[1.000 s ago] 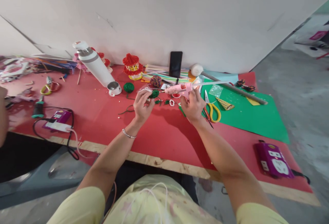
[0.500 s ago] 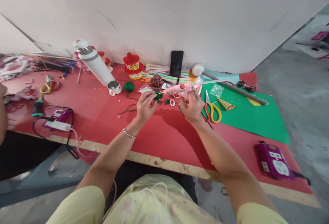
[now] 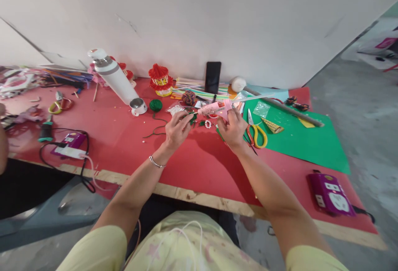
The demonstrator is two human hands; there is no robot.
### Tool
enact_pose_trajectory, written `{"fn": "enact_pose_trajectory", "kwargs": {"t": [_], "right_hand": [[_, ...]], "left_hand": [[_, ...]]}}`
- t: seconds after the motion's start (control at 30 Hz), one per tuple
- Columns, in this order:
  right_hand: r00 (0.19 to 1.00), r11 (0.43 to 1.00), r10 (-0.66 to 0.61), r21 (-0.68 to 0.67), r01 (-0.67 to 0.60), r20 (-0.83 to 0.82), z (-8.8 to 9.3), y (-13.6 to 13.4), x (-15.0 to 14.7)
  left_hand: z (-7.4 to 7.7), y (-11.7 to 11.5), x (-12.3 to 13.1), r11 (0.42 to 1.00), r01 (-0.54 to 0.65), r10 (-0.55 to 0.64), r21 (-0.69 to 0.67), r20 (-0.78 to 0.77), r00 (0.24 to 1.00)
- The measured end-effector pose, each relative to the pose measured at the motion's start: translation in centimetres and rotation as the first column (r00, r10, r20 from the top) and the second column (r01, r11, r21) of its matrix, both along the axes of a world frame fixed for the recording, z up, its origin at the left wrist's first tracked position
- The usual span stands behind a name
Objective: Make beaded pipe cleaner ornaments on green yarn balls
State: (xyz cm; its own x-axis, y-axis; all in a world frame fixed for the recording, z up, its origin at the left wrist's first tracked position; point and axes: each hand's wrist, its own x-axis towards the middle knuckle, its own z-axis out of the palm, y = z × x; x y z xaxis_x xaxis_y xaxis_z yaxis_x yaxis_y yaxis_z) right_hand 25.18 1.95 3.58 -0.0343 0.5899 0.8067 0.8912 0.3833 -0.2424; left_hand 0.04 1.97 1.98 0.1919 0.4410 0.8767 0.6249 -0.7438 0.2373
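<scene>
My right hand [image 3: 233, 129] is wrapped round the handle of a pink glue gun [image 3: 214, 108], with a long pale glue stick [image 3: 251, 98] running out of its back. The gun's nozzle points left at my left hand [image 3: 178, 130]. Those fingers are pinched on a small dark green piece [image 3: 193, 118], perhaps yarn; the fingers cover part of it. Just below the gun lies a ring of white beads [image 3: 208, 124]. A green yarn ball [image 3: 156, 105] with a loose tail rests left of my left hand, and a bag of white beads [image 3: 175, 109] lies behind it.
Orange-and-yellow scissors [image 3: 256, 132] lie by my right hand on a green sheet [image 3: 311, 146]. A white flask [image 3: 115, 78], its cup [image 3: 138, 106] and a phone [image 3: 213, 77] stand behind. Purple power boxes [image 3: 331, 194] sit right and left. Another person's arm [image 3: 3, 142] shows far left.
My left fingers have turned slightly and now cover more of the green piece near the nozzle. The glue gun stays almost in place.
</scene>
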Motion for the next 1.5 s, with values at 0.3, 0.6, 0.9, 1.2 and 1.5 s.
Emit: {"fn": "enact_pose_trajectory", "kwargs": {"t": [0.3, 0.6, 0.9, 1.2, 1.5], "right_hand": [[0.998, 1.000, -0.006, 0.028, 0.007, -0.064, -0.06, 0.40, 0.42], [0.992, 0.999, 0.026, -0.035, -0.030, -0.122, 0.29, 0.07, 0.30], [0.993, 0.997, 0.031, -0.062, -0.038, -0.114, 0.43, 0.07, 0.45], [0.994, 0.997, 0.060, -0.040, -0.064, -0.095, 0.53, 0.05, 0.62], [0.996, 0.996, 0.056, -0.069, -0.060, -0.065, 0.39, 0.21, 0.53]], "left_hand": [[0.14, -0.12, -0.23, 0.999, -0.044, 0.044, -0.001, -0.016, 0.999], [-0.44, -0.15, -0.46, 0.999, -0.039, 0.038, -0.013, -0.067, 0.997], [-0.61, -0.12, -0.56, 0.997, -0.072, 0.073, 0.018, -0.069, 0.995], [-0.53, -0.21, -0.48, 1.000, -0.027, 0.027, 0.005, -0.040, 0.999], [-0.32, -0.24, -0.31, 0.999, -0.047, 0.048, 0.015, -0.061, 0.997]]}}
